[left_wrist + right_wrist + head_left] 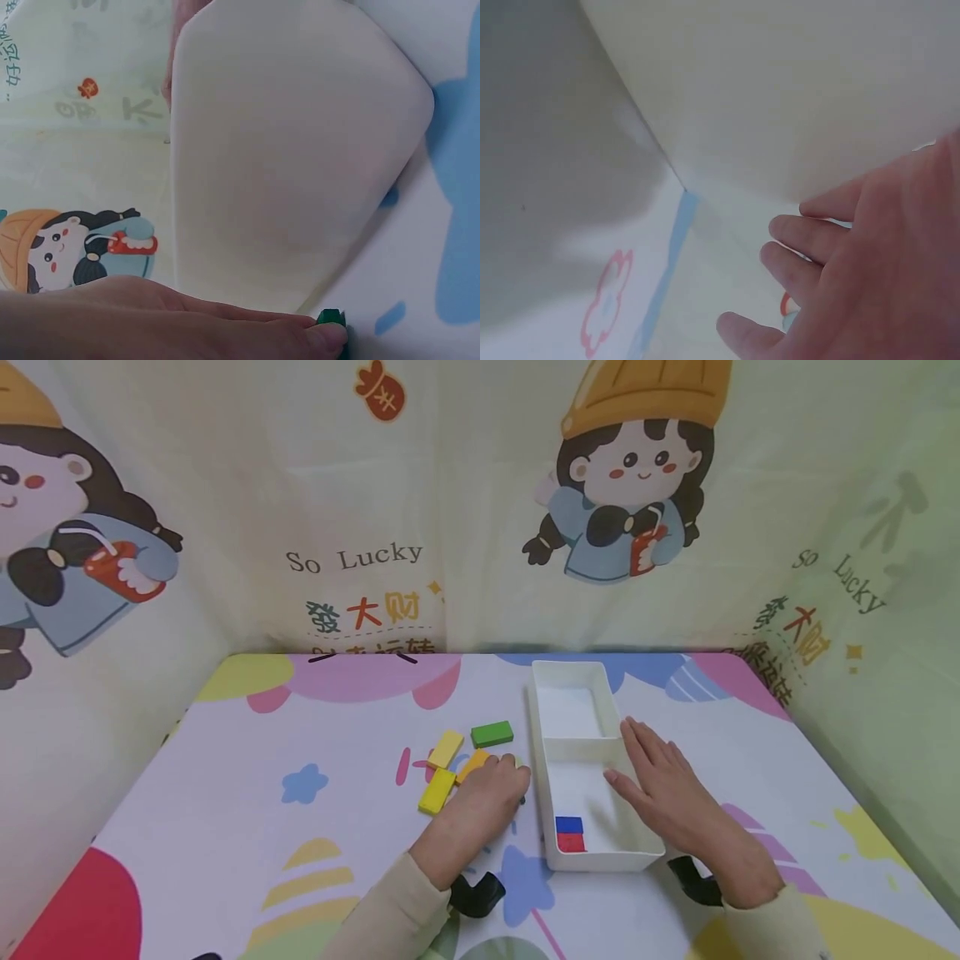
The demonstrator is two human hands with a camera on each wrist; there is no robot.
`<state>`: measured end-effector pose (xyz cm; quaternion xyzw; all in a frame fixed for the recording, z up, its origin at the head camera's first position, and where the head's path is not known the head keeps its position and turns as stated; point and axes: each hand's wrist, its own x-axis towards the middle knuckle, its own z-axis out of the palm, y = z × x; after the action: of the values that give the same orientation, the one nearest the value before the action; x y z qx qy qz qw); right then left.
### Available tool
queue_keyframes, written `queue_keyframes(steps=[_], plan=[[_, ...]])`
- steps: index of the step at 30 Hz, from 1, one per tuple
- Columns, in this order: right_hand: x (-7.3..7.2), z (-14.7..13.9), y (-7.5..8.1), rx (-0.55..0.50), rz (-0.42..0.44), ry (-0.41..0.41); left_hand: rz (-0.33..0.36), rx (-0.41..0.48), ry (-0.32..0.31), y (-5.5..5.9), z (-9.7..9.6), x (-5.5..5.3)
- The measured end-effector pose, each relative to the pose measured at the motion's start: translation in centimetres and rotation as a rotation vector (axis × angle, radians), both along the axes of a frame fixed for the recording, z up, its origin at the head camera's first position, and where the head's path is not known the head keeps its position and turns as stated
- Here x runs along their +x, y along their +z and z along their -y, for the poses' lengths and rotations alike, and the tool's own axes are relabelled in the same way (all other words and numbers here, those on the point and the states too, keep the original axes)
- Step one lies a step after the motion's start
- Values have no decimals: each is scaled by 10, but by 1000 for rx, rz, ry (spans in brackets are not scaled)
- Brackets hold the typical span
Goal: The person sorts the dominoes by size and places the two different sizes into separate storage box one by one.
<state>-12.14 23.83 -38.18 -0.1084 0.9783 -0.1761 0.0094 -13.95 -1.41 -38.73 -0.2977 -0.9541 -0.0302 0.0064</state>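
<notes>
My left hand [487, 797] is just left of the white two-compartment tray [536, 777], its fingers pointing down at the table. In the left wrist view its fingertips pinch a dark green block [332, 318], mostly hidden by the fingers. Beside this hand lie an orange block [471, 767], a yellow block [437, 791], a pale yellow block [446, 749] and a green block [492, 734]. My right hand [667, 785] holds nothing; its fingers are extended over the tray's right rim. A blue block [568, 825] and a red block [571, 842] lie together in the near compartment's front left corner.
The tray's divider [581, 748] separates the near compartment from the far one. A patterned cloth covers the table [360, 727]. Printed curtain walls [480, 527] stand along its back and sides. Black straps [477, 895] sit at both wrists.
</notes>
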Motion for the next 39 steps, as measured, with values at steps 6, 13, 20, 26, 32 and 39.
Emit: queue_keyframes(steps=[6, 13, 20, 26, 32, 39], plan=[[0, 0, -3, -2, 2, 9, 52, 24, 4, 1, -1, -2], [0, -2, -4, -14, -1, -10, 58, 38, -6, 5, -2, -4], [1, -1, -4, -16, 16, -28, 119, 124, 49, 15, 4, -6], [1, -2, 1, -13, 19, -22, 105, 160, 45, 27, 11, -7], [1, -7, 2, -35, 17, -20, 66, 200, 11, 35, 13, -4], [-1, -3, -8, -59, 21, -26, 61, 205, -29, 42, 8, -2]])
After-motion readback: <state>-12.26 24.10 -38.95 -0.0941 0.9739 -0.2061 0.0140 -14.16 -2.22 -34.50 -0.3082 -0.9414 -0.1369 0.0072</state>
